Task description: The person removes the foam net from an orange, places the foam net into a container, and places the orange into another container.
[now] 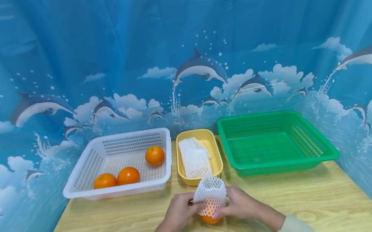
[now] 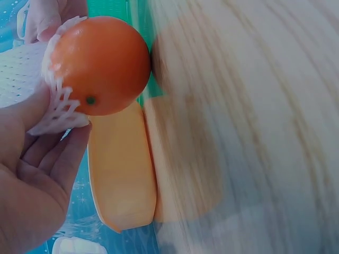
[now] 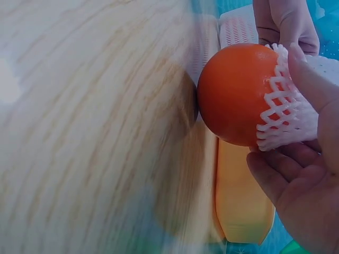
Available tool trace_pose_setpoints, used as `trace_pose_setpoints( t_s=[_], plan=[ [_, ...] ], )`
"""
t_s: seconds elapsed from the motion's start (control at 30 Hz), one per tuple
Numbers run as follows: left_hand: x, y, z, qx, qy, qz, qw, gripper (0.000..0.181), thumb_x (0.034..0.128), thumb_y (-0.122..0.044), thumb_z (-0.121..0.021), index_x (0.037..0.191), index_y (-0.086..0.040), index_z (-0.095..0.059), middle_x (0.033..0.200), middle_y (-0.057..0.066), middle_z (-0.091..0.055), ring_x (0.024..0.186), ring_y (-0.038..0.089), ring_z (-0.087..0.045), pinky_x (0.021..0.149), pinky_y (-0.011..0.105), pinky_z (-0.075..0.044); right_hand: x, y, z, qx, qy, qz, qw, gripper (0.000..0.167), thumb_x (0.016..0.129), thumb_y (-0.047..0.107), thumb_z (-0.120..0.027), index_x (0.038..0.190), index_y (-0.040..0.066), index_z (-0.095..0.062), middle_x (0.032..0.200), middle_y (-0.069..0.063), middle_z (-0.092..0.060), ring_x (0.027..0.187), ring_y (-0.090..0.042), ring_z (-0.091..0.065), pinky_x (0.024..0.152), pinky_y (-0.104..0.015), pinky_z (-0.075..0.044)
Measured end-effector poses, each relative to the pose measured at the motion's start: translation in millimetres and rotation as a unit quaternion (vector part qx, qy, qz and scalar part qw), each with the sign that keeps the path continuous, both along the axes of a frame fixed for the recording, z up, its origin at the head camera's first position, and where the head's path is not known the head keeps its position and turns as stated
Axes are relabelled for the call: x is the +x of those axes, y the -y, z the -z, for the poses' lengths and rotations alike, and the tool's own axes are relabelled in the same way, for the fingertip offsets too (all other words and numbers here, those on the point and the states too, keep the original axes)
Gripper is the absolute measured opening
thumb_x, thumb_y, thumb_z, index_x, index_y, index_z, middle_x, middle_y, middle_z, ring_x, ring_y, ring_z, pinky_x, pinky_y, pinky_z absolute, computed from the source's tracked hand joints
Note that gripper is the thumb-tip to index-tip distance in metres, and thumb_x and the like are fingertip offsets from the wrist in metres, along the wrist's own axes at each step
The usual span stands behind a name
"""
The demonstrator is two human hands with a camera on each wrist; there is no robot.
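Note:
An orange (image 1: pixel 211 218) stands on the wooden table at the near middle, its upper part inside a white foam net sleeve (image 1: pixel 209 188). In both wrist views the lower part of the orange (image 2: pixel 106 63) is bare, and the net's edge circles it. My left hand (image 1: pixel 180 210) pinches the net's edge on the left side, thumb in front. From the right, my right hand (image 1: pixel 239 204) pinches the net (image 3: pixel 283 114) between thumb and fingers. The net's upper end rises loose above the fruit.
Behind the hands is a yellow tray (image 1: pixel 215 153) with more white foam nets (image 1: pixel 194 157). To its left, a white basket (image 1: pixel 118 190) holds three oranges (image 1: pixel 128 175). At right sits a green basket (image 1: pixel 281 168). A blue dolphin-print curtain (image 1: pixel 128 30) hangs behind the table (image 1: pixel 115 223).

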State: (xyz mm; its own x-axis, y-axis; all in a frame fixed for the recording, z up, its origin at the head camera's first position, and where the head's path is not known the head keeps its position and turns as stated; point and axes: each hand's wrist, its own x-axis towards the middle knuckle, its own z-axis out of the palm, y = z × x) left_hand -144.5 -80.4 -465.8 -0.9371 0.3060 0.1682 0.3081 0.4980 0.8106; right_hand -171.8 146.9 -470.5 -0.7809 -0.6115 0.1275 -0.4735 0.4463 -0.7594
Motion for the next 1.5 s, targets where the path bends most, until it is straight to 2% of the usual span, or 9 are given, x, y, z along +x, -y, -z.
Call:
trace_pose_setpoints(
  t_s=[0.13, 0.23, 0.47, 0.73, 0.83, 0.97, 1.13, 1.37, 1.5],
  plan=[
    [-1.1, 0.3, 2.3, -0.003, -0.02, -0.01, 0.9997, 0.014, 0.0815, -0.02, -0.077, 0.089, -0.009, -0.076, 0.075, -0.004, -0.071, 0.061, -0.002, -0.056, 0.056, 0.018, -0.051, 0.7, -0.5, -1.1, -0.007, 0.017, -0.012, 0.9998, 0.054, 0.074, 0.043, -0.081, 0.113, 0.009, -0.068, 0.102, 0.003, -0.072, 0.092, -0.007, -0.065, 0.089, -0.032, -0.054],
    [-1.3, 0.2, 2.9, 0.003, -0.02, -0.007, 0.9998, 0.015, 0.0819, -0.019, -0.077, 0.091, -0.008, -0.076, 0.077, -0.003, -0.072, 0.064, -0.002, -0.057, 0.058, 0.018, -0.052, 1.5, -1.1, -3.0, -0.004, 0.026, -0.009, 0.9996, 0.052, 0.076, 0.044, -0.079, 0.113, 0.009, -0.068, 0.103, 0.002, -0.072, 0.092, -0.007, -0.065, 0.089, -0.032, -0.054],
    [-1.6, -0.5, 2.4, 0.0, 0.011, 0.014, 0.9999, 0.032, 0.0822, -0.028, -0.077, 0.104, -0.005, -0.071, 0.098, 0.005, -0.073, 0.087, 0.012, -0.068, 0.076, 0.02, -0.056, -1.2, -2.2, -7.2, 0.003, 0.007, -0.004, 1.0, 0.038, 0.082, 0.04, -0.073, 0.102, 0.008, -0.071, 0.099, -0.003, -0.073, 0.088, -0.011, -0.067, 0.081, -0.029, -0.056],
    [0.4, -3.4, 0.7, -0.018, 0.032, 0.02, 0.9991, 0.049, 0.0794, -0.033, -0.079, 0.119, -0.008, -0.065, 0.112, 0.007, -0.069, 0.101, 0.022, -0.066, 0.084, 0.028, -0.057, -4.3, -1.1, -7.2, -0.066, -0.022, -0.013, 0.9975, 0.026, 0.085, 0.023, -0.074, 0.103, 0.004, -0.072, 0.097, -0.006, -0.074, 0.084, -0.008, -0.068, 0.075, -0.025, -0.057],
    [0.7, -3.6, 1.4, -0.025, 0.03, 0.013, 0.9992, 0.046, 0.0813, -0.032, -0.078, 0.118, -0.009, -0.065, 0.11, 0.006, -0.07, 0.099, 0.022, -0.067, 0.082, 0.027, -0.056, -4.0, -0.3, -7.4, -0.07, -0.01, -0.009, 0.9975, 0.028, 0.084, 0.026, -0.075, 0.102, 0.004, -0.072, 0.097, -0.006, -0.074, 0.083, -0.007, -0.068, 0.074, -0.025, -0.057],
    [0.9, -2.9, 1.6, -0.021, 0.021, 0.003, 0.9995, 0.039, 0.0829, -0.028, -0.077, 0.115, -0.008, -0.067, 0.107, 0.005, -0.071, 0.097, 0.021, -0.067, 0.081, 0.025, -0.056, -1.8, 0.8, -8.1, -0.046, 0.007, 0.006, 0.9989, 0.037, 0.081, 0.035, -0.077, 0.104, 0.006, -0.071, 0.098, -0.004, -0.073, 0.084, -0.008, -0.066, 0.075, -0.025, -0.057],
    [0.1, -1.4, 1.3, -0.005, -0.006, 0.003, 1.0, 0.032, 0.0841, -0.024, -0.076, 0.111, -0.007, -0.069, 0.105, 0.006, -0.071, 0.096, 0.019, -0.067, 0.081, 0.027, -0.057, 0.5, 1.1, -7.0, 0.002, -0.014, 0.025, 0.9996, 0.048, 0.077, 0.043, -0.078, 0.11, 0.009, -0.068, 0.103, 0.0, -0.072, 0.091, -0.009, -0.063, 0.081, -0.029, -0.054],
    [-1.0, -2.0, 1.2, 0.012, -0.04, 0.004, 0.9991, 0.021, 0.0873, -0.02, -0.073, 0.105, -0.007, -0.071, 0.101, 0.003, -0.073, 0.094, 0.014, -0.067, 0.082, 0.026, -0.057, 1.0, 1.6, -5.1, -0.006, -0.026, 0.018, 0.9995, 0.047, 0.079, 0.043, -0.077, 0.112, 0.011, -0.068, 0.106, 0.001, -0.071, 0.092, -0.008, -0.063, 0.08, -0.027, -0.053],
    [-1.3, -3.1, 2.7, 0.016, -0.027, -0.002, 0.9995, 0.024, 0.0881, -0.022, -0.072, 0.107, -0.008, -0.07, 0.102, 0.003, -0.072, 0.095, 0.015, -0.067, 0.081, 0.024, -0.056, 0.4, 2.2, -4.7, -0.015, -0.025, 0.018, 0.9994, 0.045, 0.081, 0.042, -0.076, 0.113, 0.011, -0.067, 0.108, 0.0, -0.071, 0.095, -0.009, -0.063, 0.082, -0.028, -0.054]
  ],
)
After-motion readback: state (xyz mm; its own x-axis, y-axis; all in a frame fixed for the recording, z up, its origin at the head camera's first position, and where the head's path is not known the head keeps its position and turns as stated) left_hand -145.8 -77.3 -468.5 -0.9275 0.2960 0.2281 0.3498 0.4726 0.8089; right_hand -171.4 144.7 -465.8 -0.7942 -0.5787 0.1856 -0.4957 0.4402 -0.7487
